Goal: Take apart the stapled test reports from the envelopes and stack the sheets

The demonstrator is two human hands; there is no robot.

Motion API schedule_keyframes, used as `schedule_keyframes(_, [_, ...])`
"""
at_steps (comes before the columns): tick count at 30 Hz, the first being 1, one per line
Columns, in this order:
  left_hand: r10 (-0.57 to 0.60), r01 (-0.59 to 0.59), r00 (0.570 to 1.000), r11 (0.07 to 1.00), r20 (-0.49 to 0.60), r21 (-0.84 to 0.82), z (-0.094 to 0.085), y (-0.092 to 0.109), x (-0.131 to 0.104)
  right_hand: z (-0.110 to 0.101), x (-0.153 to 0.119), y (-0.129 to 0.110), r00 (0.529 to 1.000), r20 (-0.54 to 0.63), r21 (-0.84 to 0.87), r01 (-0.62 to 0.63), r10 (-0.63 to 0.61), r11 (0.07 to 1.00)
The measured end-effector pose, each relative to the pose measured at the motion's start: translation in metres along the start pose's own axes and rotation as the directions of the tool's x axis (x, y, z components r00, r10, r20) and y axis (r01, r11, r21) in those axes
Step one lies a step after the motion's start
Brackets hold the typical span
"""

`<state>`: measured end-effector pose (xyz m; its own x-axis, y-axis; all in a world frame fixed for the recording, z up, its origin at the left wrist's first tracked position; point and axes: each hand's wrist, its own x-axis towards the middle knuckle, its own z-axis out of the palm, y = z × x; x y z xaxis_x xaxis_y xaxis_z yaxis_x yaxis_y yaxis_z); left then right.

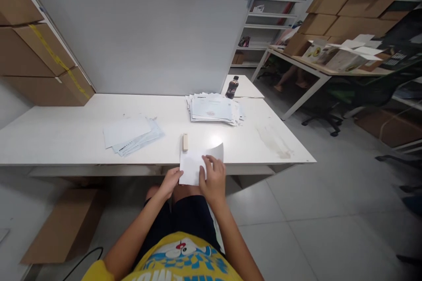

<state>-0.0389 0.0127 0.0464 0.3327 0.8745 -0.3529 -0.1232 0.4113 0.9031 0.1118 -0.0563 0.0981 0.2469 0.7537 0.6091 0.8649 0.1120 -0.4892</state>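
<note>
White sheet (190, 167) at table's (72, 138) near edge, 6 o'clock, part past the edge. L hand (172, 181) grip closed, pinching sheet's lower L edge, approx. 8 o'clock. R hand (213, 176) on sheet's 3 o'clock side, thumb & fingers part-spread; can't tell if pinching. Sm. beige block (185, 142) at sheet's 11; paper stack (212, 109) approx. 1, w/ bottle (232, 88) beyond; loose papers (130, 134) approx. 10.

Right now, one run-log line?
left hand: pinching white sheet, left edge; right hand: on sheet's right part; small block: on table, beyond sheet; paper stack: near bottle
</note>
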Motion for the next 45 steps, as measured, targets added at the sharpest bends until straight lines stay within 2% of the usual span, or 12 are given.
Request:
schedule_keyframes(4, [0.116,-0.116,0.993,0.993,0.010,0.005,0.008,-0.001,0.005,0.007,0.026,-0.027,0.967,0.177,0.091,0.169,-0.183,0.981])
schedule_keyframes(8, [0.116,-0.116,0.993,0.993,-0.016,0.020,0.013,0.000,0.005,0.048,0.045,-0.014,0.945,0.243,0.038,0.214,-0.217,0.976])
schedule_keyframes(14, [0.116,-0.116,0.992,0.993,-0.054,0.012,0.016,-0.004,0.006,0.096,0.046,0.008,0.955,0.234,0.018,0.183,-0.182,0.983])
schedule_keyframes(17, [0.105,-0.104,0.991,0.994,-0.086,0.017,0.016,-0.008,0.006,0.105,0.040,0.011,0.973,0.178,0.021,0.143,-0.145,0.989])
schedule_keyframes(21, [0.112,-0.112,0.988,0.994,-0.108,0.005,0.019,-0.007,0.004,0.105,0.034,0.007,0.968,0.151,-0.025,0.206,-0.200,0.978])
schedule_keyframes(27, [0.056,-0.062,0.994,0.996,-0.092,-0.061,0.030,0.003,-0.006,0.085,0.049,-0.004,0.912,0.363,-0.061,0.229,-0.192,0.971])
schedule_keyframes(30, [0.013,-0.017,0.999,0.996,-0.042,-0.091,0.032,0.002,-0.021,0.061,0.050,-0.007,0.913,0.354,0.021,0.208,-0.202,0.978])
schedule_keyframes(33, [-0.047,0.041,0.998,0.986,-0.031,-0.163,0.022,-0.001,-0.041,0.027,0.030,-0.008,0.915,0.328,0.177,0.186,-0.236,0.967])
schedule_keyframes(38, [-0.073,0.036,0.985,0.972,-0.153,-0.234,0.004,0.004,-0.074,-0.025,-0.020,-0.009,0.794,0.485,0.265,0.265,-0.365,0.927])
schedule_keyframes(42, [-0.036,0.037,0.999,0.999,0.023,-0.022,0.006,0.034,-0.094,-0.043,-0.013,-0.004,0.772,0.430,0.178,0.436,-0.469,0.882])
schedule_keyframes(44, [0.044,-0.064,0.994,0.975,0.098,0.212,0.002,0.055,-0.094,-0.051,0.010,0.003,0.803,0.297,0.106,0.511,-0.517,0.853])
schedule_keyframes(45, [0.127,-0.159,0.986,0.920,0.112,0.358,-0.003,0.065,-0.089,-0.055,0.024,0.007,0.822,0.193,0.064,0.534,-0.536,0.843])
